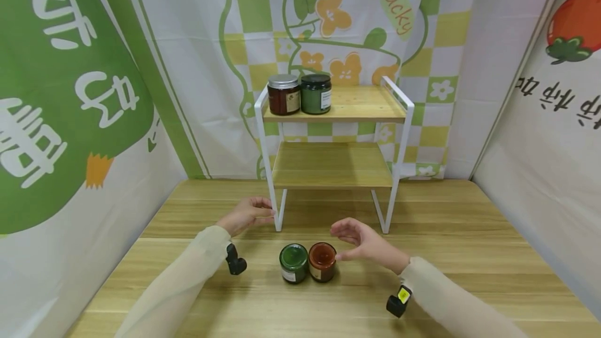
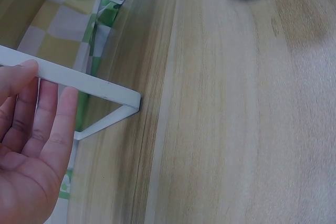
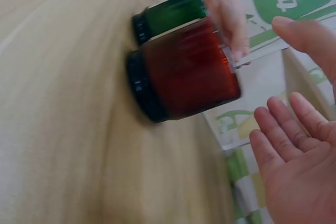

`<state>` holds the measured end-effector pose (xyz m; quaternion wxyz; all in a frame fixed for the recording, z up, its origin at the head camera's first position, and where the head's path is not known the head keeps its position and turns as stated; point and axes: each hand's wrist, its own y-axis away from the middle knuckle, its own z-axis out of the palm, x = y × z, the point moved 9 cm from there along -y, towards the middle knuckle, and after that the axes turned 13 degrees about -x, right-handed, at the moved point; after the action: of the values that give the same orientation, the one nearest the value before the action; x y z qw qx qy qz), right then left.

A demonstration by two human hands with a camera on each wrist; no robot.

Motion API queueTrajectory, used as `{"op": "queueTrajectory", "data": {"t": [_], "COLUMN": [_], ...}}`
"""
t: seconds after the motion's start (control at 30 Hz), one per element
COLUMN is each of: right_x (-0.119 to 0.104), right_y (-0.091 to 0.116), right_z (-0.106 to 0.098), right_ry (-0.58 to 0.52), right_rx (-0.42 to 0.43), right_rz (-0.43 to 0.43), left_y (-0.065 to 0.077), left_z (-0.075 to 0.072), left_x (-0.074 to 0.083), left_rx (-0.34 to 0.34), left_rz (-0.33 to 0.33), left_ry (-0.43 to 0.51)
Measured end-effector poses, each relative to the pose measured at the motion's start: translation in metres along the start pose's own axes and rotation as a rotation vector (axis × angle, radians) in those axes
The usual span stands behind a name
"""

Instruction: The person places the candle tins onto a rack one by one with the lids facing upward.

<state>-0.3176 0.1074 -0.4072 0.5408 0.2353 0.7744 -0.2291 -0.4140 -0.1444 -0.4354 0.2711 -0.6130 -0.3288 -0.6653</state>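
My left hand (image 1: pixel 246 216) is at the left front leg of a white-framed, two-tier wooden shelf (image 1: pixel 333 166). In the left wrist view its thumb lies on one side of the white leg (image 2: pixel 100 86) and its fingers on the other, pinching it. My right hand (image 1: pixel 373 248) hovers with spread, gently bent fingers beside an amber glass jar (image 1: pixel 322 255), holding nothing. Against that jar's left side stands a green glass jar (image 1: pixel 294 257). Both jars rest upside down on dark lids, which show in the right wrist view.
On the upper tier, at its left end, stand an amber jar with a silver lid (image 1: pixel 284 95) and a green jar with a black lid (image 1: pixel 316 95). Printed cloth (image 1: pixel 338 25) hangs behind and beside the wooden table (image 1: pixel 263 306).
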Motion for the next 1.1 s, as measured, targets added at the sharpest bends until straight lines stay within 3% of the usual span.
{"op": "queueTrajectory", "data": {"t": [0.57, 1.1], "right_x": [0.041, 0.044], "right_y": [-0.008, -0.014], "right_z": [0.025, 0.036], "right_ry": [-0.146, -0.158], "right_rx": [-0.06, -0.1], "right_rz": [0.12, 0.064], "left_y": [0.001, 0.0], "left_z": [0.002, 0.001], "left_x": [0.001, 0.001], "left_rx": [-0.014, -0.011], "left_rz": [0.0, 0.005], "left_ry": [0.018, 0.003]}}
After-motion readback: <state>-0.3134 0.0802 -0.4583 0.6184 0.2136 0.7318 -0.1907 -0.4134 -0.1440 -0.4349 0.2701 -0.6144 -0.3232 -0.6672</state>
